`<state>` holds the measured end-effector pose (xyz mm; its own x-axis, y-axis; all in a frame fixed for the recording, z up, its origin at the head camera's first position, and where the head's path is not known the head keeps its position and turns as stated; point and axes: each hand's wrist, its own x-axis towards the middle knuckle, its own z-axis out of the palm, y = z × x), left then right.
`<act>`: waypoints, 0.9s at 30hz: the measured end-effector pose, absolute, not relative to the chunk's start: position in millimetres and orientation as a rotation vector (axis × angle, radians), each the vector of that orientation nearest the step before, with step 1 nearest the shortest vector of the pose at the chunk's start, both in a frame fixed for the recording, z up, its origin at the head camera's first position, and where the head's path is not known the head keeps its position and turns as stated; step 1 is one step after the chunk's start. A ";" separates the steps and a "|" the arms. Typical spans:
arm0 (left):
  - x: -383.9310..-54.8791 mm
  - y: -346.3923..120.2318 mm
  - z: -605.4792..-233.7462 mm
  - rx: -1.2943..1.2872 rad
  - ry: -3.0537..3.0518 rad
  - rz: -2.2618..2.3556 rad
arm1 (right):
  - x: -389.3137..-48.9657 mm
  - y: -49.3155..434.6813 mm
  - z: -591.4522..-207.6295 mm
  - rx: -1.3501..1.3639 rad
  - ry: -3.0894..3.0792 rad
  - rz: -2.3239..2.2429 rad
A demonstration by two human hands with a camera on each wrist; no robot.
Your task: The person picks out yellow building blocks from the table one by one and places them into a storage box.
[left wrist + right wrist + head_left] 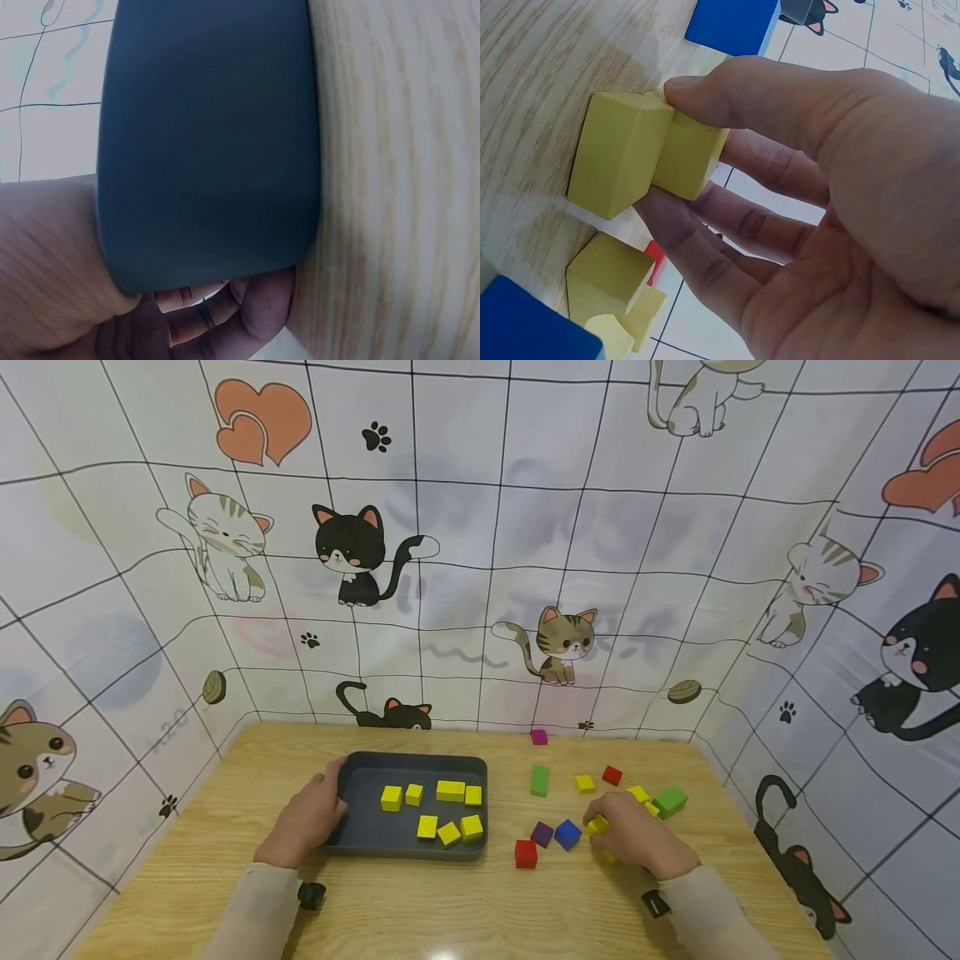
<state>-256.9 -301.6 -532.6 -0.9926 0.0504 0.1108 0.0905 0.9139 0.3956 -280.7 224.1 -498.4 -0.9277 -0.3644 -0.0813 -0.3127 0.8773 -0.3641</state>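
My left hand (311,814) grips the left end of a dark grey tray (360,843), fingers curled at its side in the left wrist view. Inside the tray lie several yellow blocks (451,791), spread over the middle and right. To the right of it, my right hand (633,835) pinches a yellow block (694,150) between thumb and fingers, low over the table. Right against that block, in the right wrist view, stands another yellow block (619,154). More yellow blocks (638,793) lie just beyond the hand, partly hidden by it.
Between tray and right hand lie a red cube (526,854), a purple block (542,834) and a blue cube (567,835). Farther back are green blocks (539,781), a yellow block (585,784), a red block (612,775) and a magenta block (539,737). Cat-printed cloth (465,643) surrounds the wooden table (420,910).
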 end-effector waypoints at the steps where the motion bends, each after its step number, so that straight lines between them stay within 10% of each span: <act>1: -256.9 -301.4 -532.5 -0.109 -2.978 -0.626 | -280.8 224.1 -498.8 -0.529 2.901 -0.525; 27: -258.0 -301.1 -531.6 -0.085 -3.003 -0.633 | -279.2 207.9 -482.5 -0.547 2.951 -0.546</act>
<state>-258.0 -301.1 -531.6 -0.9959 0.0396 0.0810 0.0690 0.9135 0.4010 -279.2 207.9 -482.5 -0.9317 -0.3625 -0.0241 -0.3298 0.8718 -0.3622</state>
